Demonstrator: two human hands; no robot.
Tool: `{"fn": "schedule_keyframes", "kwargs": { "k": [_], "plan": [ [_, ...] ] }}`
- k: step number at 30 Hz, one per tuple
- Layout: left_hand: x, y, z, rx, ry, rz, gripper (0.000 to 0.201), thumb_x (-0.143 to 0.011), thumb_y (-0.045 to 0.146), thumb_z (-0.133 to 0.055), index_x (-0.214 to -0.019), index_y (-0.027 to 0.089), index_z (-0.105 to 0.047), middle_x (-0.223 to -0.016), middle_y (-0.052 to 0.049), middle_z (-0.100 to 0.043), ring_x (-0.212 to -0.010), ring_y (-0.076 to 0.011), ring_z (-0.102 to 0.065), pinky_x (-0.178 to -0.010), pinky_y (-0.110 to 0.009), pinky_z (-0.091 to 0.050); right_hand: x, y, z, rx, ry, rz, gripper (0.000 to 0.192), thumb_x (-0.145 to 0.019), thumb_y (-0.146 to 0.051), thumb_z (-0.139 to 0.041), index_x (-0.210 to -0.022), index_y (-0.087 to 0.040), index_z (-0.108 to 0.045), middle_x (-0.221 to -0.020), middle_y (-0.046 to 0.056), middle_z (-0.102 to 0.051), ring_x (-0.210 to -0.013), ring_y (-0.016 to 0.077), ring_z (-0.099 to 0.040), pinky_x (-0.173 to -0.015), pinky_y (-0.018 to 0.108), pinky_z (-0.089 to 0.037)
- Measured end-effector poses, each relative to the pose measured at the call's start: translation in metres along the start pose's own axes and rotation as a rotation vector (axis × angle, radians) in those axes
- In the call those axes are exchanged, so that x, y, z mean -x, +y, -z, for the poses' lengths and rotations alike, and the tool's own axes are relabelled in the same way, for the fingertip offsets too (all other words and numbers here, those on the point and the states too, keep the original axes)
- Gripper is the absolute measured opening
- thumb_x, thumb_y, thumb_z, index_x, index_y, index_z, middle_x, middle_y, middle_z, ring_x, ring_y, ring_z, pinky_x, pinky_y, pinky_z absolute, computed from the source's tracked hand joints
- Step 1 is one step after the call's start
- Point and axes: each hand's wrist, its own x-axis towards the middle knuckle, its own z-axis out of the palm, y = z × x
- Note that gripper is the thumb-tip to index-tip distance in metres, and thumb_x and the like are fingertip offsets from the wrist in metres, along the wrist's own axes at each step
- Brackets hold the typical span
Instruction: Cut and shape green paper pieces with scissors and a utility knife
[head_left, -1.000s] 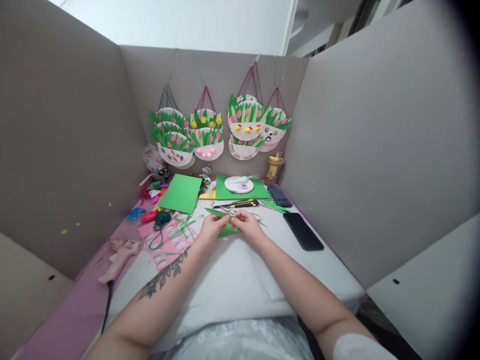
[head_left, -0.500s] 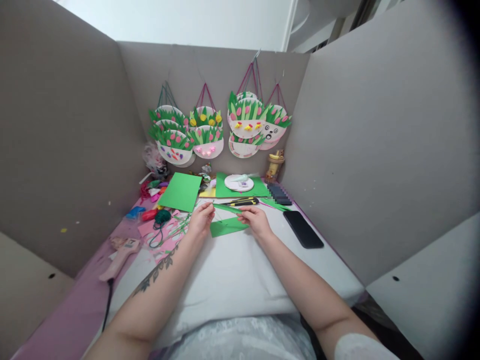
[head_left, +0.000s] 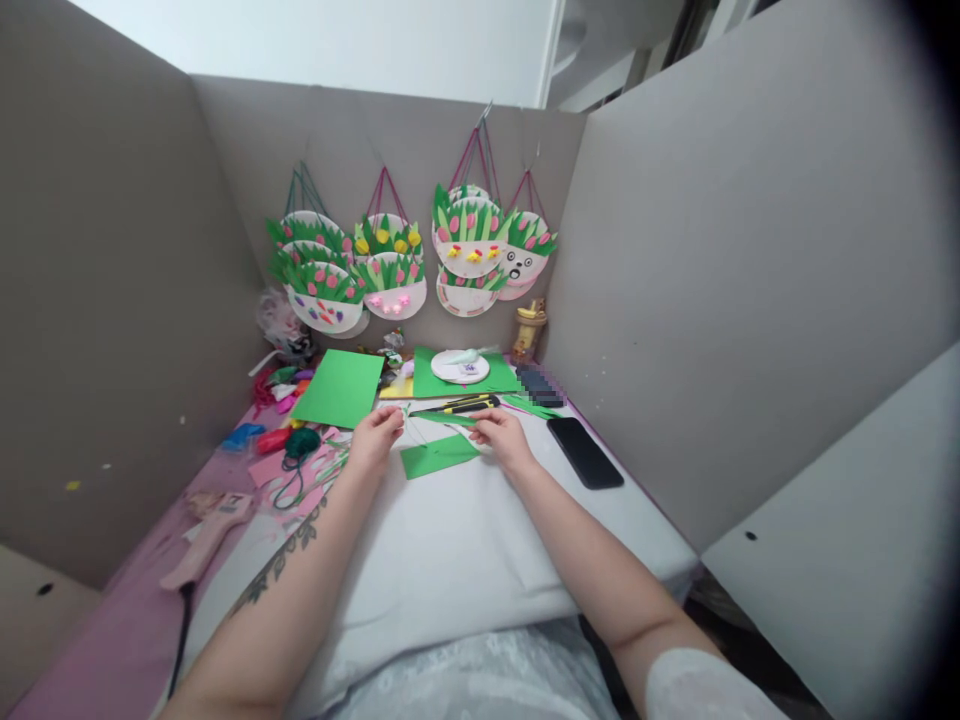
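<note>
Pinching the green strip [head_left: 444, 419] mid-frame, my right grip [head_left: 504, 438] must not crease it; my left grip [head_left: 379, 430] is closed, contents unclear.

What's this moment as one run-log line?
right hand: pinches green strip | left hand: by strip's left end, hold unclear | green paper piece: on white surface | black phone: right of right hand

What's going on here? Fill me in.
A person's right hand holds a narrow green strip above a white-covered table. The left hand is near the strip's other end; what it grips, if anything, is too small to tell. A green paper piece lies nearer the person, a yellow-and-black cutter beyond the strip.
</note>
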Motion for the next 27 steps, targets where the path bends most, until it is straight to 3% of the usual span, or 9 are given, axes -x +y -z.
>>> {"fn": "schedule_keyframes", "kwargs": {
  "k": [3,7,11,16,22,27],
  "plan": [
    [-0.007,0.004,0.007,0.071,0.06,-0.015,0.04,-0.04,0.029,-0.083,-0.072,0.015,-0.063,-0.066,0.003,-0.058,-0.058,-0.0059,-0.05,-0.058,-0.019,-0.041,-0.016,-0.006,0.026,-0.034,0.148,0.067,0.024,-0.055,-0.024,-0.062,-0.077,-0.016,-0.063,-0.06,0.002,-0.067,-0.05,0.0136,-0.059,-0.045,0.022,-0.043],
    [-0.011,0.002,0.01,0.13,0.111,0.009,0.039,-0.041,0.027,-0.083,-0.071,0.014,-0.062,-0.065,0.003,-0.058,-0.057,-0.0057,-0.05,-0.058,-0.019,-0.042,-0.042,-0.009,0.09,0.075,0.526,0.251,0.027,-0.056,-0.025,-0.061,-0.081,-0.015,-0.065,-0.058,0.0,-0.063,-0.052,0.0135,-0.056,-0.046,0.022,-0.042],
    [-0.005,-0.008,0.002,0.081,0.053,0.09,0.039,-0.042,0.028,-0.084,-0.071,0.014,-0.062,-0.063,0.003,-0.057,-0.056,-0.0064,-0.051,-0.057,-0.02,-0.043,-0.057,-0.001,0.143,0.296,0.737,0.212,0.038,-0.061,-0.026,-0.055,-0.092,-0.009,-0.07,-0.063,0.005,-0.066,-0.053,0.0168,-0.057,-0.051,0.028,-0.046],
    [0.005,-0.018,-0.006,-0.124,-0.079,0.11,0.043,-0.043,0.036,-0.082,-0.074,0.013,-0.064,-0.063,0.002,-0.058,-0.056,-0.0087,-0.053,-0.058,-0.022,-0.044,-0.067,0.012,0.158,0.73,0.733,0.153,0.034,-0.066,-0.023,-0.053,-0.091,-0.009,-0.073,-0.078,0.011,-0.072,-0.073,0.0238,-0.065,-0.073,0.034,-0.05],
    [0.005,-0.025,-0.003,-0.4,-0.181,-0.016,0.037,-0.054,0.04,-0.074,-0.077,0.013,-0.065,-0.064,0.001,-0.061,-0.055,-0.0103,-0.052,-0.055,-0.022,-0.041,-0.071,0.008,0.152,0.922,0.721,0.085,0.046,-0.077,-0.021,-0.045,-0.117,-0.007,-0.062,-0.101,0.015,-0.07,-0.095,0.0249,-0.064,-0.086,0.034,-0.047],
    [0.01,-0.02,-0.006,-0.599,-0.223,-0.123,0.031,-0.06,0.042,-0.066,-0.074,0.014,-0.067,-0.067,-0.002,-0.065,-0.06,-0.0136,-0.054,-0.057,-0.024,-0.04,-0.061,-0.002,0.162,1.055,0.611,-0.019,0.037,-0.08,-0.02,-0.046,-0.11,-0.016,-0.067,-0.105,0.013,-0.069,-0.102,0.0258,-0.062,-0.09,0.035,-0.045]
  ]
}}
